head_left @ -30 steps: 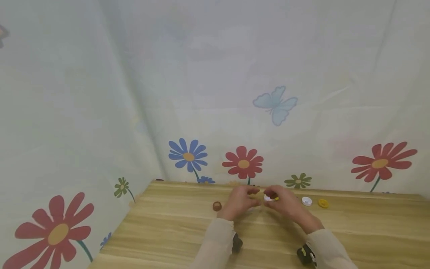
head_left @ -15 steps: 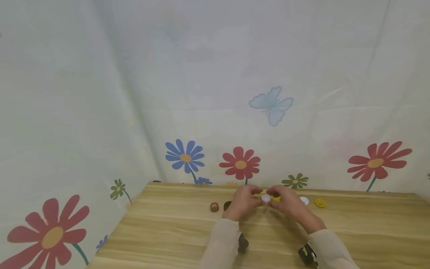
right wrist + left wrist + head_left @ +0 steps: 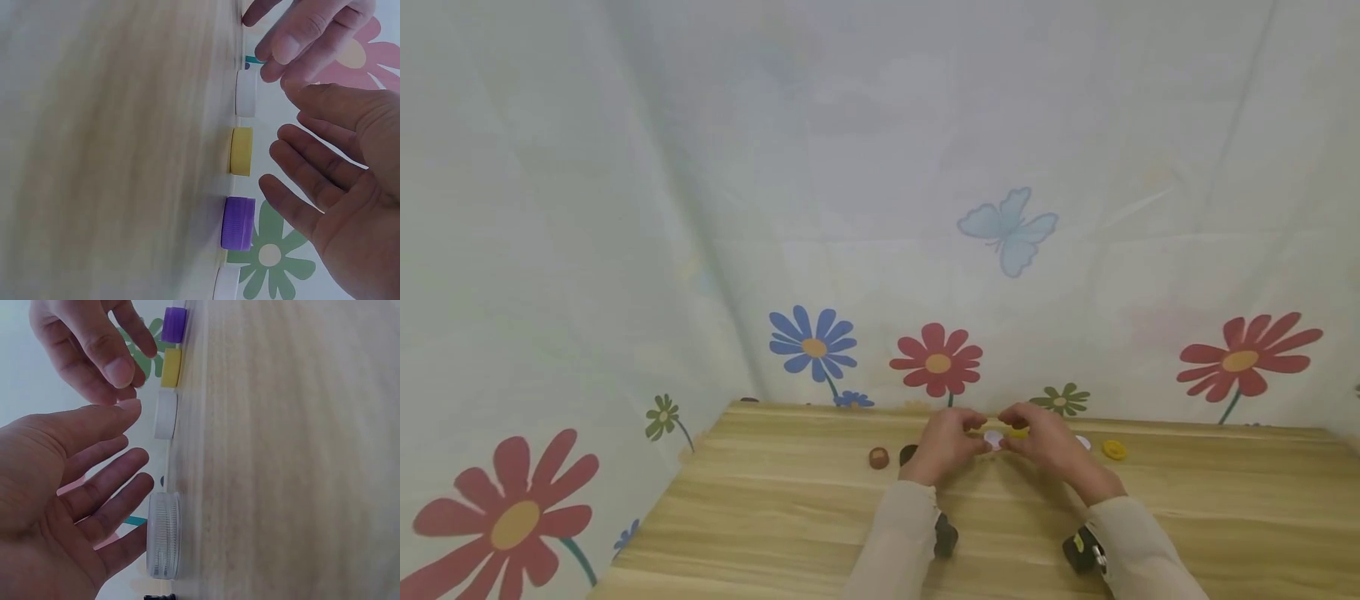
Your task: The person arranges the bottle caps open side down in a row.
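A white bottle cap (image 3: pixel 993 440) lies on the table between my two hands. To its left is my left hand (image 3: pixel 946 448), fingers loosely bent, with nothing in its grasp. Opposite it, my right hand (image 3: pixel 1047 443) also holds nothing. The fingertips of both hands come close together above the caps; whether they touch I cannot tell. In the left wrist view, a clear ribbed lid (image 3: pixel 164 536) sits beside the left fingers. A yellow cap (image 3: pixel 241 151) and a purple cap (image 3: pixel 238 224) stand near the right fingers in the right wrist view.
A brown cap (image 3: pixel 878 457) and a partly hidden dark cap (image 3: pixel 908 454) lie left of the left hand. On the right are another white cap (image 3: pixel 1083 442) and a yellow ridged cap (image 3: pixel 1115 450). A flower-printed curtain hangs behind the wooden table (image 3: pixel 775 500).
My left hand has shifted slightly right, uncovering the dark cap and covering the clear lid. The two hands are closer together, and the white cap shows between them. The head view has shifted a little.
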### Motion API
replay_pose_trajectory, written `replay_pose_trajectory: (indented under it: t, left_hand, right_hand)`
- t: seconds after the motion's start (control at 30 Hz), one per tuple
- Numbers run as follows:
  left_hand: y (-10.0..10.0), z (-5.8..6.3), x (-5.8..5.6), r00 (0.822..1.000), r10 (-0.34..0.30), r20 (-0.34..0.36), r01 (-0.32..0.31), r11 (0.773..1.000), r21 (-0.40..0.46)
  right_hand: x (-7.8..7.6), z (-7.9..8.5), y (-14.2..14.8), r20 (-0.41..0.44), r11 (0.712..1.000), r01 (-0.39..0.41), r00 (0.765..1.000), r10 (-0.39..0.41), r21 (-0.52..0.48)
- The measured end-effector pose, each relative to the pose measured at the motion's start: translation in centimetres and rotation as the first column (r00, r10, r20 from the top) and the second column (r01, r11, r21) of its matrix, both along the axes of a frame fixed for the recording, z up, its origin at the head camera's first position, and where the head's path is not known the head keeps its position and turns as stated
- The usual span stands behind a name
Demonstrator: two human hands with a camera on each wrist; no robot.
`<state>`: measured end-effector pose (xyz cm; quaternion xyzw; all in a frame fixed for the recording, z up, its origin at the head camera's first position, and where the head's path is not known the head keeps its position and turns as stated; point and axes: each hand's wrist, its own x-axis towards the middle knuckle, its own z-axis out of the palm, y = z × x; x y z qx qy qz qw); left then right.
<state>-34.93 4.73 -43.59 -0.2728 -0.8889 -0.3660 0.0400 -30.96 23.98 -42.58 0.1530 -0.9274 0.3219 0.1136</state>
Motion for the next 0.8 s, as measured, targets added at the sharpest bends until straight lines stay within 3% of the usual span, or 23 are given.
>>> replay_pose_trajectory:
  t: [0.3,0.8]
  left_hand:
    - [0.32,-0.15,-0.45,1.000,0.015,-0.005,-0.015,0.998,-0.058]
    - [0.18,-0.44,-0.77,1.000,-0.024,0.008,0.024,0.999,-0.039]
  right_hand:
    - [-0.53,-0.07,0.55,0.037,1.000,-0.018,0.999,0.017,0.023]
    - [-0.84,-0.15,0.38,0.020,0.997,-0.059,0.998,0.058,0.052]
